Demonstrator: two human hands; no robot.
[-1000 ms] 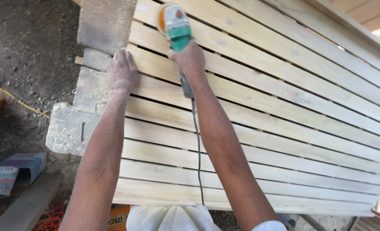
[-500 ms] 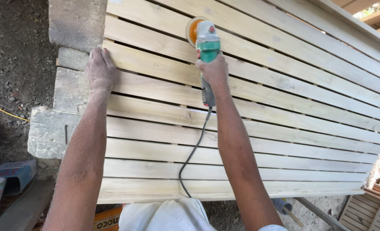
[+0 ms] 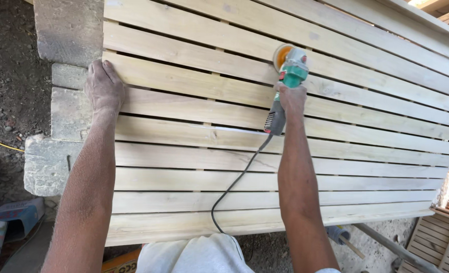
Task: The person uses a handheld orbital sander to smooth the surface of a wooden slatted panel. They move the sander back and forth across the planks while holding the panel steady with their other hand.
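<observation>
— Bare dirt ground (image 3: 7,76) and rough concrete blocks (image 3: 65,30) lie left of the slatted wooden panel (image 3: 194,167); that panel fills most of what I'm looking down on. How do you reckon it handles?

— Stiff and fairly heavy, I'd judge: long pale slats fixed side by side with narrow gaps between. It won't flex, but raw wood like that can splinter, so I'd take it by an end edge, not by a single slat.

— And your left hand (image 3: 104,88)?

— Spread flat, fingers loose, palm pressed on the panel's left end, right where the slats meet the blocks. It grips nothing; it just bears down on the wood.

— The tool, then?

— Right of that, near the panel's upper middle, is the green angle grinder (image 3: 290,73) with its orange disc (image 3: 282,54) against a slat. It looks light enough for one hand, rigid, with a slim body that makes the natural grip.

— Your right hand (image 3: 291,98)?

— Wrapped tight round that body, just behind the head. The black power cord (image 3: 234,187) trails from the grinder's tail down across the lower slats toward me.
</observation>
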